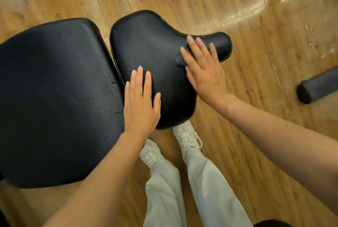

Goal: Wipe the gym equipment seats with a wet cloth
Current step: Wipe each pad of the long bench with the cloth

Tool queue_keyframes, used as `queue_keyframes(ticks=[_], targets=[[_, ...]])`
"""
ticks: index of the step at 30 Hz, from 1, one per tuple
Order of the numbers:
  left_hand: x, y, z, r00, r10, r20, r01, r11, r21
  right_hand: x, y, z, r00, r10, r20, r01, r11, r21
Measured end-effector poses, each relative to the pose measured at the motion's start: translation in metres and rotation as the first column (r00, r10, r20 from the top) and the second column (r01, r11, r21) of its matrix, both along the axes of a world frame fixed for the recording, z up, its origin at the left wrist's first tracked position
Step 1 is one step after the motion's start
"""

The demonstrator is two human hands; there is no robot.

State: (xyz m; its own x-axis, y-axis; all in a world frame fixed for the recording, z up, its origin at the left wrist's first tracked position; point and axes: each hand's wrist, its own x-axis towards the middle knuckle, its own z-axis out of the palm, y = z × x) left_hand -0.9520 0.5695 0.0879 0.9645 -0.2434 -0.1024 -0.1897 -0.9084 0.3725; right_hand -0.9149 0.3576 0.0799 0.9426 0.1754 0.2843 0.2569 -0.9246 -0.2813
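A black padded seat (151,47) with a narrow nose pointing right fills the middle of the view. To its left lies a larger black back pad (54,95). My right hand (203,69) lies flat with fingers spread on a dark cloth (181,61), pressing it onto the seat near the nose; only a small bit of cloth shows beside the hand. My left hand (140,104) rests flat on the seat's near left edge, fingers apart, holding nothing.
The bench stands on a wooden plank floor (256,25). A black foam roller pad (318,86) pokes in at the right edge. My legs in light trousers and white sneakers (186,139) stand just below the seat.
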Motion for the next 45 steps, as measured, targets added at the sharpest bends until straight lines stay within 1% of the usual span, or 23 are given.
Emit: queue_keyframes(ticks=[4, 6, 7, 9, 11, 13, 14, 15, 16, 18, 20, 21, 23, 24, 26, 28, 30, 34, 35, 39, 41, 43, 45], targets=[[0.000, -0.002, 0.002, 1.000, -0.005, 0.000, 0.005, 0.999, 0.032, 0.017, -0.002, 0.003, 0.971, -0.232, -0.062, 0.238, 0.964, 0.120], [-0.001, -0.002, 0.002, 1.000, -0.001, 0.004, 0.001, 0.999, 0.046, 0.009, 0.008, 0.004, 0.962, -0.258, -0.089, 0.269, 0.951, 0.150], [0.000, -0.003, 0.002, 1.000, 0.001, 0.012, -0.002, 0.999, 0.051, 0.002, 0.013, 0.005, 0.974, -0.209, -0.092, 0.221, 0.964, 0.148], [-0.001, -0.004, 0.002, 1.000, 0.001, 0.020, -0.002, 0.998, 0.066, -0.015, 0.018, 0.003, 0.996, 0.022, -0.091, -0.014, 0.995, 0.094], [-0.002, -0.005, 0.001, 1.000, 0.006, 0.020, -0.008, 0.997, 0.082, -0.026, 0.016, 0.000, 0.968, 0.231, -0.102, -0.232, 0.973, 0.009], [-0.003, -0.008, 0.001, 0.999, 0.026, 0.020, -0.028, 0.995, 0.096, -0.020, 0.007, -0.001, 0.943, 0.322, -0.087, -0.327, 0.943, -0.054], [-0.003, -0.011, 0.001, 0.999, 0.038, 0.020, -0.040, 0.994, 0.098, -0.012, 0.002, 0.000, 0.941, 0.332, -0.067, -0.337, 0.939, -0.075], [-0.003, -0.014, 0.001, 0.999, 0.046, 0.019, -0.048, 0.994, 0.100, -0.003, -0.005, 0.001, 0.950, 0.307, -0.049, -0.311, 0.947, -0.079], [-0.003, -0.016, 0.001, 0.999, 0.052, 0.016, -0.053, 0.993, 0.105, 0.007, -0.013, 0.002, 0.970, 0.239, -0.040, -0.241, 0.968, -0.064], [-0.003, -0.018, 0.001, 0.998, 0.055, 0.013, -0.056, 0.992, 0.115, 0.025, -0.029, 0.006, 0.998, -0.002, -0.067, 0.003, 1.000, 0.001], [-0.004, -0.017, 0.001, 0.999, 0.053, 0.012, -0.054, 0.991, 0.119, 0.036, -0.038, 0.015, 0.958, -0.231, -0.172, 0.248, 0.965, 0.085], [-0.004, -0.017, 0.002, 0.999, 0.054, 0.009, -0.054, 0.991, 0.123, 0.040, -0.037, 0.018, 0.927, -0.296, -0.232, 0.325, 0.940, 0.099], [-0.004, -0.019, 0.002, 0.998, 0.060, 0.005, -0.060, 0.990, 0.128, 0.047, -0.024, 0.025, 0.851, -0.411, -0.326, 0.441, 0.897, 0.021], [-0.004, -0.021, 0.002, 0.998, 0.065, 0.010, -0.066, 0.989, 0.131, 0.050, -0.013, 0.028, 0.831, -0.448, -0.331, 0.467, 0.884, -0.022], [-0.004, -0.024, 0.002, 0.997, 0.075, 0.015, -0.076, 0.988, 0.134, 0.054, 0.011, 0.028, 0.858, -0.433, -0.277, 0.435, 0.899, -0.057], [-0.005, -0.024, 0.002, 0.997, 0.076, 0.011, -0.077, 0.989, 0.128, 0.054, 0.031, 0.022, 0.906, -0.361, -0.221, 0.358, 0.932, -0.055], [-0.005, -0.020, 0.001, 0.998, 0.067, 0.011, -0.067, 0.990, 0.124, 0.053, 0.043, 0.019, 0.931, -0.306, -0.199, 0.307, 0.951, -0.031], [-0.003, -0.015, 0.003, 0.999, 0.040, 0.007, -0.040, 0.991, 0.127, 0.049, 0.015, 0.017, 0.968, -0.126, -0.219, 0.123, 0.992, -0.026], [-0.003, -0.014, 0.004, 1.000, 0.031, 0.004, -0.031, 0.991, 0.129, 0.048, 0.001, 0.019, 0.961, -0.142, -0.236, 0.142, 0.990, -0.017], [-0.002, -0.015, 0.004, 1.000, 0.029, -0.008, -0.028, 0.990, 0.140, 0.045, -0.043, 0.022, 0.893, -0.334, -0.301, 0.354, 0.935, 0.013], [-0.003, -0.018, 0.003, 0.999, 0.044, -0.008, -0.042, 0.990, 0.135, 0.044, -0.039, 0.019, 0.889, -0.348, -0.299, 0.374, 0.927, 0.035], [-0.004, -0.021, 0.003, 0.998, 0.054, -0.010, -0.053, 0.990, 0.127, 0.042, -0.027, 0.016, 0.897, -0.364, -0.249, 0.391, 0.918, 0.065], [-0.003, -0.020, 0.003, 0.999, 0.053, -0.013, -0.051, 0.992, 0.115, 0.039, -0.011, 0.014, 0.931, -0.310, -0.193, 0.332, 0.938, 0.095]])
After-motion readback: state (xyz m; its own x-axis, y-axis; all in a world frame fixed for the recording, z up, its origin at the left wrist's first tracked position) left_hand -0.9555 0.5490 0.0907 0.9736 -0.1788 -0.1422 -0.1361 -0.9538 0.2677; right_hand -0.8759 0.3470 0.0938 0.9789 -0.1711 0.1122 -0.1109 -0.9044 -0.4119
